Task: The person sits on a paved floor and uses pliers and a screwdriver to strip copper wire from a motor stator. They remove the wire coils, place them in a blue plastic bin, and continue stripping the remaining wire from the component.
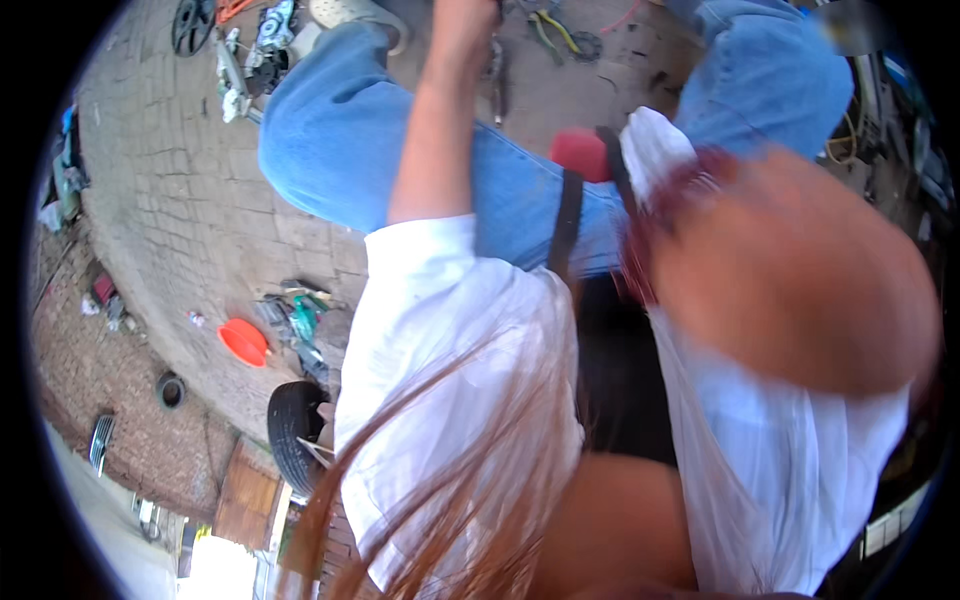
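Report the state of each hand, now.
Left hand: cut by the top edge; open or closed cannot be told.
Right arm blurred: hand state cannot be told.

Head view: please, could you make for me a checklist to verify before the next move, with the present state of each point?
1. Left hand fully in view: not ok, the top edge cuts it off.
2. Left grip readable: cannot tell, too little of the hand shows.
3. Right arm sharp: not ok, it is heavily blurred.
4. Loose hair off the white shirt: not ok, strands hang across it.
5. Yellow-handled tool visible: ok, on the ground near the top edge.
6. Orange bowl apart from the left hand: ok, well apart.
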Demonstrator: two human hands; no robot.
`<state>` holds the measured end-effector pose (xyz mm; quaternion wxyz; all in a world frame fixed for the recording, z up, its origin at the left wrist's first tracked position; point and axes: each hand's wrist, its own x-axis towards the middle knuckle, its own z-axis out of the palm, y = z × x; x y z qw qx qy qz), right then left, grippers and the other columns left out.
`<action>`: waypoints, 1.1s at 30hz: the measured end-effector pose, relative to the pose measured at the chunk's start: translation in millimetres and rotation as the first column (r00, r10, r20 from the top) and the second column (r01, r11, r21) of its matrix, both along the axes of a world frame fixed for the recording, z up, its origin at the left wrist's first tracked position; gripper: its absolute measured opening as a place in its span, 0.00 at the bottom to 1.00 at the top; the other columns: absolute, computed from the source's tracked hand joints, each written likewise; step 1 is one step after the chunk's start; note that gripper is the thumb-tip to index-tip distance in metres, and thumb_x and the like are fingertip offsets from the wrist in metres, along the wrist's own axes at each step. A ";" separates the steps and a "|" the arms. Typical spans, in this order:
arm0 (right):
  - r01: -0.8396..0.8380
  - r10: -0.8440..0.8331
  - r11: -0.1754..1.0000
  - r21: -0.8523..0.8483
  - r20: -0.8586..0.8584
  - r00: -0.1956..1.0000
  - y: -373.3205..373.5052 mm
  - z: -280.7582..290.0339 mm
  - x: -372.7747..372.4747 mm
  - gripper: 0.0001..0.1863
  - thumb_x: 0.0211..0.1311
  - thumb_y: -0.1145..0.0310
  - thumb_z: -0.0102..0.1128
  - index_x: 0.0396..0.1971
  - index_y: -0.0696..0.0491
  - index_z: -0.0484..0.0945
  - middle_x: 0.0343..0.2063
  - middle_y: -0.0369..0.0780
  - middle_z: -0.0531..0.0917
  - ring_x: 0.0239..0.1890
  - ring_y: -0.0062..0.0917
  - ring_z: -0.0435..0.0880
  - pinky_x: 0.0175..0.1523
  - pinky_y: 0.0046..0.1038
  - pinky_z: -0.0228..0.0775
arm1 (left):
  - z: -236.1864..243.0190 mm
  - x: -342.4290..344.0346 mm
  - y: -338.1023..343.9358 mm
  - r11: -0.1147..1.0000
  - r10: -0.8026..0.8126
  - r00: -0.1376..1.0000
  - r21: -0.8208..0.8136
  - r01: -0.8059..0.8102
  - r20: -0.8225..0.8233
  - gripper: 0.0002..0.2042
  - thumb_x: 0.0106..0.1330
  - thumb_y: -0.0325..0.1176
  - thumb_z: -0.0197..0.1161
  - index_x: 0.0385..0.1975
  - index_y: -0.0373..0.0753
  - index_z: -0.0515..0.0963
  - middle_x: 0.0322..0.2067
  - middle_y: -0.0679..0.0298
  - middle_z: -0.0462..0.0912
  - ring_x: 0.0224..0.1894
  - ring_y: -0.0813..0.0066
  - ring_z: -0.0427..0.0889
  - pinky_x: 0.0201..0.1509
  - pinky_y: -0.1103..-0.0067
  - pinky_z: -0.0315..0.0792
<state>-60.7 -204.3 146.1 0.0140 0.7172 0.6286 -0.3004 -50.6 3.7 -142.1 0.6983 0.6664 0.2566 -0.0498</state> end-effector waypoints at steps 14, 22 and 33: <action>0.796 -0.168 -0.070 -0.602 -0.779 -0.604 -46.2 -142.4 16.6 0.19 0.64 0.55 0.56 0.26 0.59 0.76 0.16 0.32 0.71 0.17 0.17 0.69 0.20 0.21 0.60 | 175.8 38.9 -21.9 0.880 -0.471 0.795 0.147 0.451 0.383 0.11 0.68 0.36 0.53 0.40 0.34 0.77 0.17 0.71 0.69 0.19 0.83 0.66 0.23 0.83 0.58; 0.712 -0.200 0.187 -0.677 -0.736 -0.647 -38.6 -143.8 17.1 0.13 0.63 0.61 0.58 0.35 0.56 0.76 0.15 0.29 0.67 0.13 0.14 0.62 0.22 0.17 0.58 | 132.8 1.9 -36.2 0.356 -0.897 0.432 0.729 0.585 0.092 0.09 0.55 0.24 0.57 0.37 0.35 0.76 0.29 0.52 0.79 0.33 0.47 0.76 0.37 0.61 0.70; 0.729 -0.221 0.110 -0.675 -0.732 -0.644 -37.9 -165.9 3.8 0.11 0.64 0.63 0.56 0.28 0.55 0.72 0.15 0.28 0.67 0.13 0.12 0.62 0.31 0.17 0.65 | 199.1 -91.9 30.9 0.633 -0.308 0.379 -0.110 0.767 0.873 0.08 0.59 0.32 0.59 0.30 0.33 0.79 0.24 0.57 0.78 0.26 0.62 0.78 0.43 0.64 0.72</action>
